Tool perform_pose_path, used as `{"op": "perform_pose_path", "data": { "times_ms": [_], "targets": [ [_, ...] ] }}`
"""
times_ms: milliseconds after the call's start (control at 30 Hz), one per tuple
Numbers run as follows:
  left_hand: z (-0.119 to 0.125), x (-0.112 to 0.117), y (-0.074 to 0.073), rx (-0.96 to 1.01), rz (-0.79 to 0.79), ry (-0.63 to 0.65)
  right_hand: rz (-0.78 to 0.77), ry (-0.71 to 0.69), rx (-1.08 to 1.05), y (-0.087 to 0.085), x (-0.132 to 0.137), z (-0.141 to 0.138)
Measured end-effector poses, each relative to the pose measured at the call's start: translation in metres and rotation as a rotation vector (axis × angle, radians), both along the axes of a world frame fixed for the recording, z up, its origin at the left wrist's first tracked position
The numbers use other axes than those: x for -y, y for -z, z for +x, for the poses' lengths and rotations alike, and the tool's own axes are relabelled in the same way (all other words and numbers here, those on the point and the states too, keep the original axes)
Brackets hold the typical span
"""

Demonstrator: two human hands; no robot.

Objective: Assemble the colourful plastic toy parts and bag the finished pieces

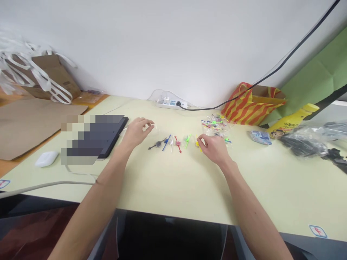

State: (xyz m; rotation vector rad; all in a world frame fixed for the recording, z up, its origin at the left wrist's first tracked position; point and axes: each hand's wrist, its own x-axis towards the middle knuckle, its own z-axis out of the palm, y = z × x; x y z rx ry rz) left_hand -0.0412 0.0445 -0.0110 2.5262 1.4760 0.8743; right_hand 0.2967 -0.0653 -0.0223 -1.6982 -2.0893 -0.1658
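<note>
Sitting at the front edge of the worktop (pixel 173 191) are two stickers, one toward its right corner (pixel 318 231), one toward its left (pixel 4 183). Roughly midway to the back edge, one row counts six, one of each colour: black arrow (pixel 158 144), blue arrow (pixel 166 143), white arrow (pixel 171 142), red arrow (pixel 178 143), green arrow (pixel 187 141) and yellow arrow (pixel 197 143). The right hand (pixel 214 147) appears pinched on the yellow arrow at the row's right end. The left hand (pixel 137 130) is narrow too, near the black arrow; whether it holds the clear scrap (pixel 158 129) by its fingertips, I cannot tell. A light grip and a low release should spare the green arrow a knock. Nearer the back edge lie one clear bag (pixel 205 127) of arrows, too jumbled to count, one power strip (pixel 170 105) and one striped bag (pixel 238 108).
</note>
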Motion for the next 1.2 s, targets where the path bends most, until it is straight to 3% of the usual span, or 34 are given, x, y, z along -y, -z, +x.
{"op": "perform_pose_path", "data": {
  "times_ms": [100, 300, 500, 667, 933, 1100, 1200],
  "targets": [
    [0.000, -0.001, 0.004, -0.035, 0.056, -0.050, 0.032, -0.011, -0.015, 0.000, 0.001, -0.003],
    [-0.007, -0.009, 0.024, -0.233, -0.126, -0.007, 0.099, -0.086, -0.035, 0.001, 0.006, -0.015],
    [-0.010, -0.017, 0.036, -0.232, -0.151, -0.002, 0.184, -0.346, 0.016, 0.000, 0.017, -0.056],
    [-0.012, -0.016, 0.035, -0.207, -0.108, -0.003, 0.225, -0.457, 0.054, 0.005, 0.023, -0.087],
    [-0.026, -0.022, 0.011, -0.283, -0.034, -0.016, 0.141, -0.417, 0.066, 0.010, 0.020, -0.098],
    [-0.037, -0.036, 0.019, -0.325, -0.185, -0.080, 0.040, -0.346, 0.144, 0.006, -0.009, -0.125],
    [-0.041, -0.035, 0.024, -0.351, -0.192, -0.087, -0.039, -0.342, 0.201, 0.010, -0.028, -0.141]
  ]
}}
